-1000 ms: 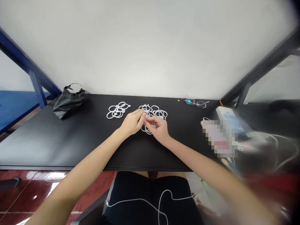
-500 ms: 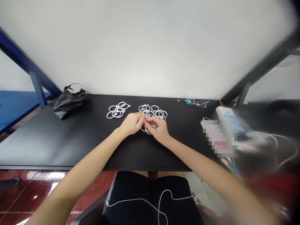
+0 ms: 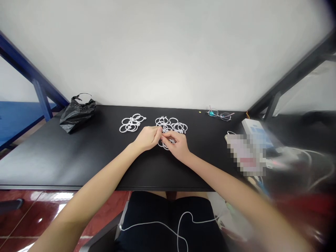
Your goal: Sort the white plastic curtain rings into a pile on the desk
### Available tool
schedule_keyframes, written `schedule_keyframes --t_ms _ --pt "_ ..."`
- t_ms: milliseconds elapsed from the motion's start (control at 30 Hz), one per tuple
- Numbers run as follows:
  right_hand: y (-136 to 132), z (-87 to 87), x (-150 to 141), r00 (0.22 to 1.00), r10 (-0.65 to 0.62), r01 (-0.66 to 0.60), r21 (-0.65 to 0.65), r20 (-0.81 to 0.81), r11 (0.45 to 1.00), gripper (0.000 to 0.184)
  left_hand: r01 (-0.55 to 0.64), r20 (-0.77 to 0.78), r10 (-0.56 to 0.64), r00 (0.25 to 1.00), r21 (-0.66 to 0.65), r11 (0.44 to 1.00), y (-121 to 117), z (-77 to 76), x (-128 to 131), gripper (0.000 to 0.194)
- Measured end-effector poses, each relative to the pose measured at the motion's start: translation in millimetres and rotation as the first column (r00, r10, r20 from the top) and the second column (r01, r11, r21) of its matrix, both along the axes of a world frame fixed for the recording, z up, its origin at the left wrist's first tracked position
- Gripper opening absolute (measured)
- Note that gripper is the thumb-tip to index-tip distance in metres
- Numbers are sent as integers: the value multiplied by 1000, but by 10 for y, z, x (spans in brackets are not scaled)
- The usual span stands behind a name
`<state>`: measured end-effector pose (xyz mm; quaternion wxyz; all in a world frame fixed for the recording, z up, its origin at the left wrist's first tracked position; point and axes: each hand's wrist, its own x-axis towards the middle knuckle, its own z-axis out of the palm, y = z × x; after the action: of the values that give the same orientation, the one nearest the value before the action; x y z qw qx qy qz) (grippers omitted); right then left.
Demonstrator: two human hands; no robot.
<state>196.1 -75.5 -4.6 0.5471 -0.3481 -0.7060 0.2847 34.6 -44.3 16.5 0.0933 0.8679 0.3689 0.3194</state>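
My left hand (image 3: 148,137) is closed, its thumb pressed to curled fingers, above a loose pile of white plastic rings (image 3: 179,127) on the black table (image 3: 99,164). Against it, fingertip to fingertip, my right hand (image 3: 179,144) pinches with thumb and forefinger. What the two hands grip between them is hidden by the fingers and too small to make out. More of the white rings show behind and below the fingers. Left of my hands lies a second group of white rings (image 3: 131,124), overlapping one another and looking like curtain rings with small end knobs.
A crumpled black plastic bag (image 3: 78,113) stands at the back left. Eyeglasses (image 3: 225,116) rest near the wall (image 3: 168,63). On the right are a blurred-out phone (image 3: 245,154), a white and blue box (image 3: 256,131) and cables. A white cord (image 3: 147,223) crosses my lap.
Both hands stay almost in place over the ring pile, with only a very slight shift of the fingers. The rings on the table have not visibly moved.
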Motion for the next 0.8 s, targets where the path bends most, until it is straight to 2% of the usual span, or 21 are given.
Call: schedule_keyframes --t_ms 167,367,533,700,800 --pt "-2 -25 -12 999 -43 44 13 -22 999 9 4 21 -4 1000 -12 1000 -5 -1 -23 41" --pt "81 -50 41 974 -182 169 -102 -136 980 15 47 22 -46 999 -64 997 -23 23 -25 30" --pt "163 -104 65 966 -181 146 -185 -186 972 21 84 127 -77 989 -53 995 10 -3 -7 27" --pt "160 -89 43 978 -151 112 -241 -147 964 24 -38 144 32 989 39 999 106 -50 -66 24" --pt "141 -63 32 979 -150 114 -239 -138 964 22 -208 94 199 976 108 972 178 -47 -155 25"
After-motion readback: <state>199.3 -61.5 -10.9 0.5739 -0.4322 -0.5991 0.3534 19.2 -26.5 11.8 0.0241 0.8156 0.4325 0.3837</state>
